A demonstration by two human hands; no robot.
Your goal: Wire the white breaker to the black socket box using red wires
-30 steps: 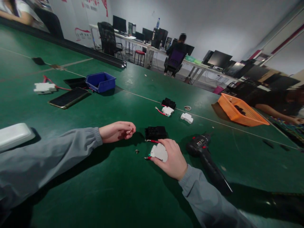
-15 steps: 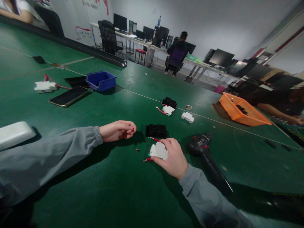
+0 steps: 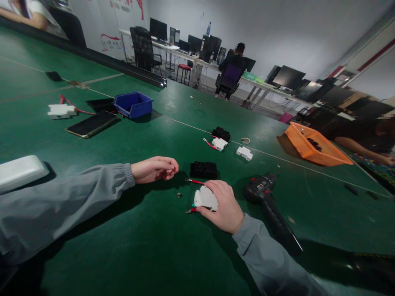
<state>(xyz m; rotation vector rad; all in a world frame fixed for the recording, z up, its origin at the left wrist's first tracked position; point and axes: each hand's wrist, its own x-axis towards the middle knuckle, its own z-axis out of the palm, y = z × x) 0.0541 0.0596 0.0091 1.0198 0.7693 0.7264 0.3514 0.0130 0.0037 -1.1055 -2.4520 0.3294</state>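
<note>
In my right hand (image 3: 227, 205) is a white plastic module (image 3: 205, 199), shaped like a circuit breaker, gripped between thumb and fingers. Two short red wires (image 3: 197, 181) with metal ring or fork ends stick out of it to the left. My left hand (image 3: 156, 169) hovers over the table with its fingers curled and pressed together; whether anything is in them is hidden. Between the hands lie a few tiny screws (image 3: 179, 195). A black plastic block (image 3: 203, 169) sits just beyond the white module.
A black cordless screwdriver (image 3: 262, 189) lies right of my right hand. Farther off are another wired white module (image 3: 219, 143), a white piece (image 3: 245, 153), a blue bin (image 3: 134, 105), a phone (image 3: 92, 124) and an orange basket (image 3: 314, 144). Other people sit around the room.
The white module has tilted slightly in my right hand, and its upper red wire now reaches farther left. My left hand has barely moved.
</note>
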